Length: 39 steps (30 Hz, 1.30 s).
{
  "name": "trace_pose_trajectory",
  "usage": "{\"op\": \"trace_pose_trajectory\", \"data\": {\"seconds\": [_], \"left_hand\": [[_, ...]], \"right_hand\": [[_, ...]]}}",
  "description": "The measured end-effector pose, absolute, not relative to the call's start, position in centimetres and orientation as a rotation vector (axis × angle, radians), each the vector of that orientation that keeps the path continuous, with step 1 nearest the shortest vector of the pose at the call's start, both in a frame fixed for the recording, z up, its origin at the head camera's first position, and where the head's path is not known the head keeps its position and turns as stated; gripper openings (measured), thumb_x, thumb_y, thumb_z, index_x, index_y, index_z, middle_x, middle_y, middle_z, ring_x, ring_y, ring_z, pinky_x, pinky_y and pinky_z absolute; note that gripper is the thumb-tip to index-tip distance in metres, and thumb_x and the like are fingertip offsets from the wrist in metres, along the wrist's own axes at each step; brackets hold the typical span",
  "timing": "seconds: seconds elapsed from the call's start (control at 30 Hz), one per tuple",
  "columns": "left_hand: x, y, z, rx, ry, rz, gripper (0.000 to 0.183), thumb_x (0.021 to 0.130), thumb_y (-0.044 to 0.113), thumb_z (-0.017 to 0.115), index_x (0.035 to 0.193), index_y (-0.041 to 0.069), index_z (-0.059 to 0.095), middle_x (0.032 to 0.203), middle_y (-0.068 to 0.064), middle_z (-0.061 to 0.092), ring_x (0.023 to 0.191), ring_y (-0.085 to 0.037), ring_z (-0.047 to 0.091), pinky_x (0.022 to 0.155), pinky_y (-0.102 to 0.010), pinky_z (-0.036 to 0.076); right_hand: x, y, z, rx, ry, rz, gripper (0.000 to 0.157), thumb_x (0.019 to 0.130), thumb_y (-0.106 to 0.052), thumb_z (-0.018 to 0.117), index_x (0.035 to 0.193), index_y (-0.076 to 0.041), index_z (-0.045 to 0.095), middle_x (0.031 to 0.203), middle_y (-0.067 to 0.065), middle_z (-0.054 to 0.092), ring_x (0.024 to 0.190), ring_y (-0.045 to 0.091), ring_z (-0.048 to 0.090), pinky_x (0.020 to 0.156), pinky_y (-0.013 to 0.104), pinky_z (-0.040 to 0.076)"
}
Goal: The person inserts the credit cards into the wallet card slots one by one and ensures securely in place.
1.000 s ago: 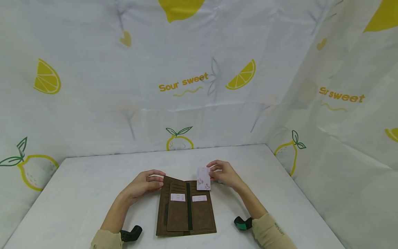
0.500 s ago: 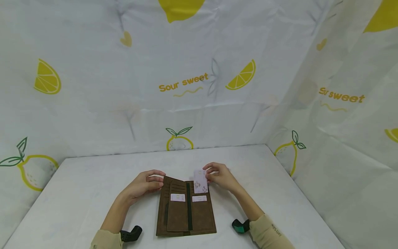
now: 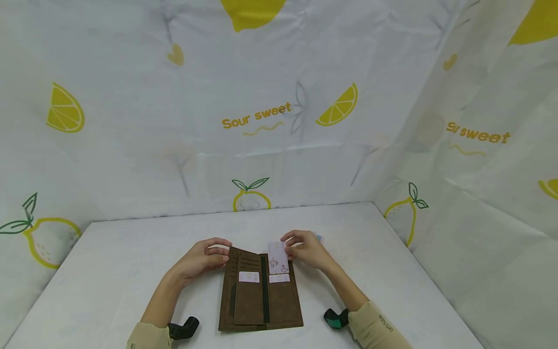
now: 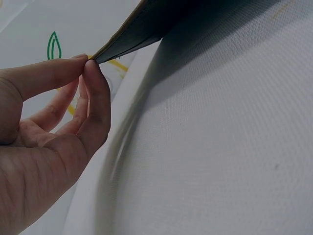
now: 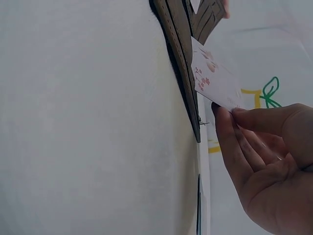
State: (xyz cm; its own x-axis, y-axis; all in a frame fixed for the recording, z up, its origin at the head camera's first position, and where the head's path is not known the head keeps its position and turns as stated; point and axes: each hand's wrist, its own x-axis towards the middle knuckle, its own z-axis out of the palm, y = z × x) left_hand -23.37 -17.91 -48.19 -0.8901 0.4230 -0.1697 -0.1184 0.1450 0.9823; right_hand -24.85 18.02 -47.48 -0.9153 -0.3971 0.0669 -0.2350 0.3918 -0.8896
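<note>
A brown wallet (image 3: 284,305) lies spread open on the white table, its left flap slightly raised. My left hand (image 3: 203,261) pinches the flap's top left corner; the left wrist view shows thumb and finger on that wallet corner (image 4: 120,45). Between thumb and fingertips my right hand (image 3: 310,249) holds a pale card with a floral print (image 3: 277,258) by its upper right edge. The card overlaps the upper right slots, its lower edge right at a white card (image 3: 279,278) tucked there. Another white card (image 3: 249,277) sits in a left slot. In the right wrist view, the floral card (image 5: 215,78) tilts over the wallet.
A small bluish item (image 3: 319,238) peeks out behind my right hand. Black camera mounts (image 3: 184,328) sit at both wrists. Lemon-printed fabric (image 3: 279,165) hangs behind the table (image 3: 131,271) and along its right side.
My right hand has brought the floral card left and down, from the wallet's upper right edge to just above the slotted white card. The bluish item has come into view. My left hand stays put.
</note>
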Motion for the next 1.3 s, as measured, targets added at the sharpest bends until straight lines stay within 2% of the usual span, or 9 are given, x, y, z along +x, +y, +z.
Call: {"op": "trace_pose_trajectory", "data": {"seconds": [0.23, 0.6, 1.3], "left_hand": [[-23.40, -17.87, -48.21, 0.296, 2.027, 1.791, 0.048, 0.101, 0.010, 0.074, 0.144, -0.003, 0.057, 0.113, -0.005, 0.073, 0.097, -0.011, 0.071, 0.086, -0.026, 0.060], [-23.43, -17.65, -48.42, 0.282, 2.028, 1.795, 0.048, 0.101, 0.008, 0.074, 0.144, -0.003, 0.058, 0.114, -0.006, 0.072, 0.097, -0.012, 0.070, 0.087, -0.026, 0.060], [-23.42, -17.50, -48.44, 0.275, 2.040, 1.789, 0.048, 0.102, 0.008, 0.072, 0.146, -0.002, 0.057, 0.117, -0.008, 0.072, 0.098, -0.012, 0.070, 0.087, -0.026, 0.060]], "right_hand": [[-24.73, 17.96, -47.37, -0.552, 2.498, -1.529, 0.025, 0.100, 0.006, 0.069, 0.125, 0.009, 0.069, 0.107, 0.029, 0.076, 0.083, 0.028, 0.080, 0.074, 0.037, 0.068], [-24.93, 18.29, -47.47, -0.519, 2.433, -1.481, 0.025, 0.100, 0.005, 0.068, 0.125, 0.006, 0.067, 0.102, 0.024, 0.076, 0.080, 0.018, 0.074, 0.072, 0.031, 0.067], [-25.07, 18.91, -47.47, -0.550, 2.381, -1.449, 0.025, 0.099, 0.007, 0.067, 0.124, 0.009, 0.066, 0.101, 0.024, 0.075, 0.083, 0.018, 0.074, 0.078, 0.029, 0.067]]}}
